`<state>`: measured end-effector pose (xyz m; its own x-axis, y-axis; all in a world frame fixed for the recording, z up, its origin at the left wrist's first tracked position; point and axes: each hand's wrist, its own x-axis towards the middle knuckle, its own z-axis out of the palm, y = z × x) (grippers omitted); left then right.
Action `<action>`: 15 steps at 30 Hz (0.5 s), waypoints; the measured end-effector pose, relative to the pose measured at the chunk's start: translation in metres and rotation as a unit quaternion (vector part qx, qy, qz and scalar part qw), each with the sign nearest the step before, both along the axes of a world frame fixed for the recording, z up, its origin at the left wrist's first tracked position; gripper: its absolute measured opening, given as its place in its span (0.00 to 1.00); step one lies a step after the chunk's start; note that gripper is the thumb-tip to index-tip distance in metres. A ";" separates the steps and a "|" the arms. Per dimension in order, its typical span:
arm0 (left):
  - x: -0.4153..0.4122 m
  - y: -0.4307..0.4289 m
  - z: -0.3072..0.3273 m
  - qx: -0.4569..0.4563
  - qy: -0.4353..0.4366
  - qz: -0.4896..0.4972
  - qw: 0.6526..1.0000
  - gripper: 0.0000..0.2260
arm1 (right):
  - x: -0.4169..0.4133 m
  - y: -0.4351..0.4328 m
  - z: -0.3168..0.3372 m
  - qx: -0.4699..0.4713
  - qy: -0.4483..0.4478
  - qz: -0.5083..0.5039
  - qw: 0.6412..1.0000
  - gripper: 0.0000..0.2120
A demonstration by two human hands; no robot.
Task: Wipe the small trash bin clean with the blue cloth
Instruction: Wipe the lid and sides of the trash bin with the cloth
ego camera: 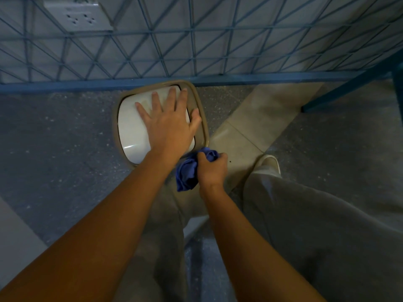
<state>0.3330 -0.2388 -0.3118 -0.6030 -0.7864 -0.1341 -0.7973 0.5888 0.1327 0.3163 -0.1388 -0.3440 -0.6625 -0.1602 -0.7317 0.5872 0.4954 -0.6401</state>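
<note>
The small trash bin [130,129] stands on the floor, seen from above: a white lid inside a tan rim. My left hand [170,123] lies flat on the lid with its fingers spread, the thumb reaching the rim on the right. My right hand [212,168] grips a bunched blue cloth [187,171] just below the bin's near right corner, against its side. The bin's walls are hidden under the lid and my arms.
A blue metal grid frame [196,51] runs along the wall right behind the bin, with a socket plate [78,17] at the upper left. A blue bar [344,92] slants down at right. My legs and shoe [270,164] stand close by on the speckled floor.
</note>
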 end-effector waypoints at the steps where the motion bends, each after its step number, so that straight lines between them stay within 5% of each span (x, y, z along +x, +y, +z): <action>1: 0.000 0.000 0.000 0.000 -0.003 -0.001 1.000 0.35 | -0.003 0.000 0.000 0.001 0.001 -0.002 1.000 0.10; 15: 0.010 -0.015 0.013 0.062 -0.008 -0.148 0.987 0.28 | -0.077 0.024 0.004 0.001 0.045 -0.004 0.999 0.12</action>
<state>0.3432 -0.2534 -0.2990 -0.8007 -0.5533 -0.2296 -0.5956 0.7763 0.2066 0.2390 -0.1145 -0.3402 -0.7273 -0.1533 -0.6690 0.5310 0.4919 -0.6900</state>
